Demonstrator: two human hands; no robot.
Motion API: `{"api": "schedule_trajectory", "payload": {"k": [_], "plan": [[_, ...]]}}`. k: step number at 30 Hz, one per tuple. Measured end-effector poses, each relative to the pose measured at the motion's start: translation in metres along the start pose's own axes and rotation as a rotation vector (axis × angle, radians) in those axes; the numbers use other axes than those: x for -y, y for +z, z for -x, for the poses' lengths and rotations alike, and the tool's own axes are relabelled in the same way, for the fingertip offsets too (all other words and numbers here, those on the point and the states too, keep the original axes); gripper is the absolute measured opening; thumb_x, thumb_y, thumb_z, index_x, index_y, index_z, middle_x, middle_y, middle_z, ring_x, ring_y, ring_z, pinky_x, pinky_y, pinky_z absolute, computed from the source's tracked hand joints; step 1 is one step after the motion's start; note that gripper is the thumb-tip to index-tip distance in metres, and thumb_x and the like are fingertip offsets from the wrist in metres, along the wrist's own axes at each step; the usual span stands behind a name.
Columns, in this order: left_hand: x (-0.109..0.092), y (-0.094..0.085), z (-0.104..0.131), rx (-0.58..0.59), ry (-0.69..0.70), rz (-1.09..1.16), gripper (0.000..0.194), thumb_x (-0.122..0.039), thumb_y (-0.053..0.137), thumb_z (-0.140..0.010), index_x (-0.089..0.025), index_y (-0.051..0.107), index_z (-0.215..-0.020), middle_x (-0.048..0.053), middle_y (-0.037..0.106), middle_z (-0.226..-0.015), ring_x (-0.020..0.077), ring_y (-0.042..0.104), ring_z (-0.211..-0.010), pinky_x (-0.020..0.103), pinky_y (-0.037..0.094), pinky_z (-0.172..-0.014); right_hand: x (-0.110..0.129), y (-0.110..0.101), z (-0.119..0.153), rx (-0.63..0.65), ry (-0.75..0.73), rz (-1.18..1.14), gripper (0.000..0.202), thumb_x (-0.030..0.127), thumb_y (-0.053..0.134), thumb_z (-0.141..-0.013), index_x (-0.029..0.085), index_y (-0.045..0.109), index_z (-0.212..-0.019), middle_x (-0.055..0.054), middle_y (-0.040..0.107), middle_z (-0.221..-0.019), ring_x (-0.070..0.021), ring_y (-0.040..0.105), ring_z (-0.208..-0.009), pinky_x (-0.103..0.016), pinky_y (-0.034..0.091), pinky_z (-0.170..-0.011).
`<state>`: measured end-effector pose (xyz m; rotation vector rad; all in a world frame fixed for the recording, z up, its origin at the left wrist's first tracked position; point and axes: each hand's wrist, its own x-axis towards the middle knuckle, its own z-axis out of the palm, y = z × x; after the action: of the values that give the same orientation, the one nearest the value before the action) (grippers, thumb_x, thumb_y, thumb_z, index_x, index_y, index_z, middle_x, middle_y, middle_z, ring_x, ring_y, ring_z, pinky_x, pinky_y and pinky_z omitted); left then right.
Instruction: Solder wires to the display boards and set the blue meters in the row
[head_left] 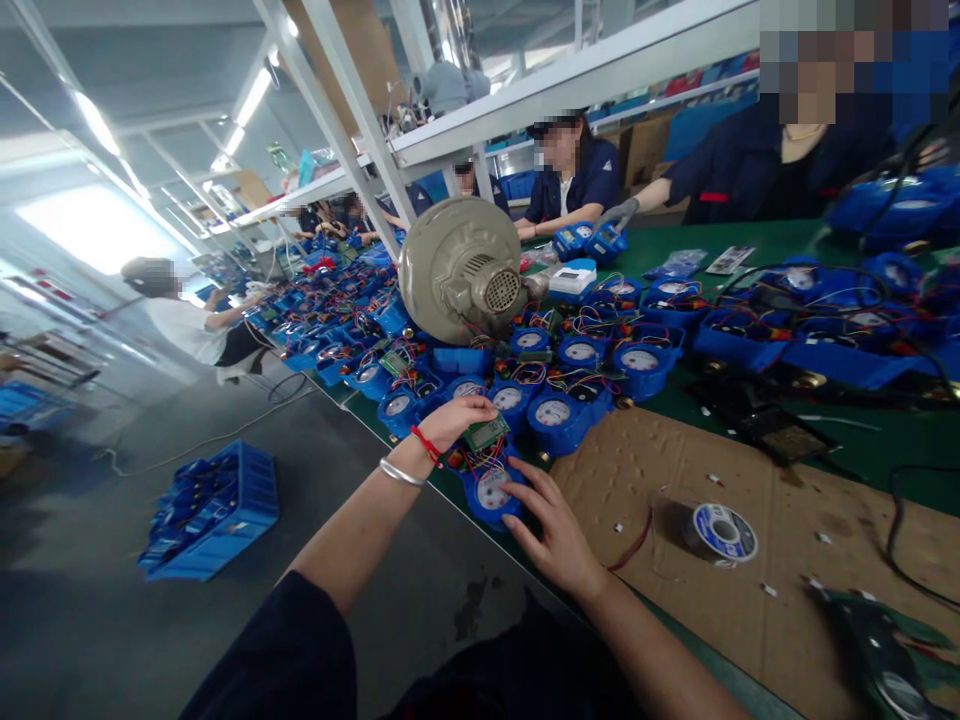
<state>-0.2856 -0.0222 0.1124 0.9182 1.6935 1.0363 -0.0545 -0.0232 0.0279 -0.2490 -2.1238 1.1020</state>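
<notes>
A long factory hall runs back under bright strip lights, with a green worktop [862, 440] stretching along a white shelf frame and crowded with rows of blue water meters [577, 390] trailing coloured wires. At the near edge of the worktop, just left of a sheet of brown cardboard [675, 470], sits one blue water meter [491, 492] with a white dial. The left hand [457, 420], with a silver bangle and a red cord at the wrist, has its grip closed on a small green circuit board [486, 433] held just above that meter, its wires running down to it. The right hand [551, 530] rests beside the meter's right side, fingers spread and touching its blue casing, grip apart. On the cardboard lies a reel of solder wire [720, 533]. A grey blower motor [457, 270] stands among the meters behind. On the floor to the left is a blue crate [214, 510]. Other people in dark blue work across the worktop.
</notes>
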Motion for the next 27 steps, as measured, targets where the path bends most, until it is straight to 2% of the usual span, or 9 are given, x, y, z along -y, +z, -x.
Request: {"api": "schedule_trajectory", "payload": {"k": [12,27], "plan": [[0.0026,-0.0020,-0.0016,0.010,-0.003,0.006,0.027,-0.035,0.077,-0.064,-0.014,0.066,-0.077,0.000,0.062,-0.074,0.0118,0.054,-0.070,0.027,0.039,-0.070,0.0004,0.0004,0.0011,0.004,0.005,0.009,0.036,0.031,0.052,-0.092,0.027,0.053,-0.128,-0.007,0.038,-0.147,-0.0255,0.035,-0.135,-0.047,0.035,-0.110],[0.0017,-0.0005,-0.0010,0.009,0.006,0.011,0.024,-0.034,0.076,-0.066,-0.013,0.066,-0.075,-0.001,0.061,-0.070,0.0108,0.053,-0.067,0.027,0.038,-0.069,-0.0002,0.0004,0.0007,0.007,0.003,0.011,0.036,0.031,0.052,-0.092,0.026,0.053,-0.128,-0.008,0.037,-0.147,-0.0250,0.034,-0.135,-0.045,0.034,-0.111]]}}
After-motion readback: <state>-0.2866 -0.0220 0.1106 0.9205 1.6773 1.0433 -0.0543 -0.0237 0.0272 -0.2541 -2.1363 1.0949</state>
